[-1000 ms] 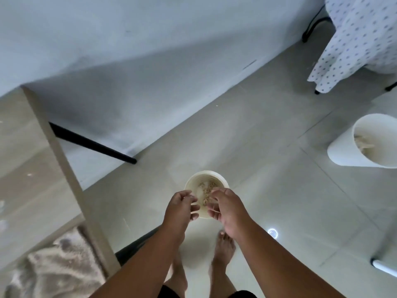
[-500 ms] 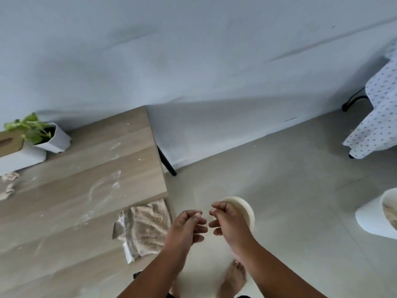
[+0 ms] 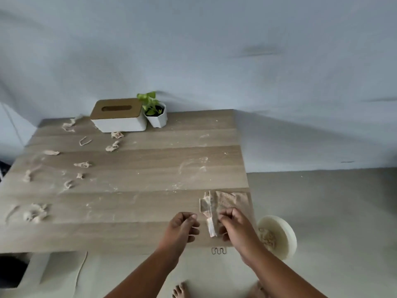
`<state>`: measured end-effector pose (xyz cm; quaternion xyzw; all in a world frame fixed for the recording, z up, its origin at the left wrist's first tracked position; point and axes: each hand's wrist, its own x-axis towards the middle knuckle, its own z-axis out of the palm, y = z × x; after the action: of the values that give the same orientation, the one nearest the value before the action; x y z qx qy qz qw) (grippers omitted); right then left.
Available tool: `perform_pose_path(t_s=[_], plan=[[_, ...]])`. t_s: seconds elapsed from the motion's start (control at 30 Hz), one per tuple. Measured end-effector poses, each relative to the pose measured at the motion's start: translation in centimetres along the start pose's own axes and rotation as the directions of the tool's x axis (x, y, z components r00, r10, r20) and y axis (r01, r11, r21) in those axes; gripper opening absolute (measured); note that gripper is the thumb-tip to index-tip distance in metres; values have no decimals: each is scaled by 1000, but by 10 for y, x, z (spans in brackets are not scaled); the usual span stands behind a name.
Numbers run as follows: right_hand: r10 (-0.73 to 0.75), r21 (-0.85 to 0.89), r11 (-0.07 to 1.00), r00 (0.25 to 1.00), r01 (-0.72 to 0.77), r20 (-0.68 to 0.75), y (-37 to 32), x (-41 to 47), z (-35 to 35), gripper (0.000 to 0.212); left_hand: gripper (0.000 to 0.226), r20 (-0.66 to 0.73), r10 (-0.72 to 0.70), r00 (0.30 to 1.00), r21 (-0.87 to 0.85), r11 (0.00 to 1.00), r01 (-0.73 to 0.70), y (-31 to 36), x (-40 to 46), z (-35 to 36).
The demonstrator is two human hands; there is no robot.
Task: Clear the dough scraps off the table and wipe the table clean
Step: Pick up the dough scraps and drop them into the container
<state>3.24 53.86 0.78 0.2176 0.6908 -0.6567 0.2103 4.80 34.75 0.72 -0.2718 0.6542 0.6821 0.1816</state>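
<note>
Left hand (image 3: 181, 226): fingers curled loosely inward over the near table edge, thumb tip against the forefinger, nothing visibly held. Right hand (image 3: 235, 225): fingers curled, hovering over the near end of the cloth (image 3: 225, 204); whether the fingertips pinch the cloth or only meet it cannot be told. Cloth: beige, textured, partly folded, lying at the near right corner of the table (image 3: 139, 168). Bowl (image 3: 279, 235): cream, round, tilted on its side just off the table's right edge beside the right wrist, with dough bits inside; what supports it is hidden. Dough scraps (image 3: 82, 164): many small pale pieces scattered over the left half of the table, a larger clump (image 3: 35, 214) at the near left; flour smears (image 3: 193, 165) on the right half. Table: light wood-grain planks, against a pale blue-grey wall; a tissue box (image 3: 119, 116) with a wooden lid and a small potted plant (image 3: 154, 112) in a white pot stand at the far edge, touching. Floor: pale tiles, bare toes visible below. Compared with half a second earlier: the view has swung left to take in the whole tabletop, and the hands, then off the table's right end in front of the bowl, are now over the table's near right corner at the cloth.
</note>
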Motion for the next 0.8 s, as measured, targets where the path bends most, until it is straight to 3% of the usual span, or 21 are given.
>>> perform_pose_path(t_s=[0.5, 0.8], plan=[[-160, -264, 948, 982, 181, 98, -31, 37, 196, 11, 6, -294, 5, 956, -180, 982, -60, 26, 14, -224], [-188, -290, 926, 961, 242, 202, -66, 84, 277, 10, 4, -436, -1, 900, -145, 987, -69, 38, 53, -302]])
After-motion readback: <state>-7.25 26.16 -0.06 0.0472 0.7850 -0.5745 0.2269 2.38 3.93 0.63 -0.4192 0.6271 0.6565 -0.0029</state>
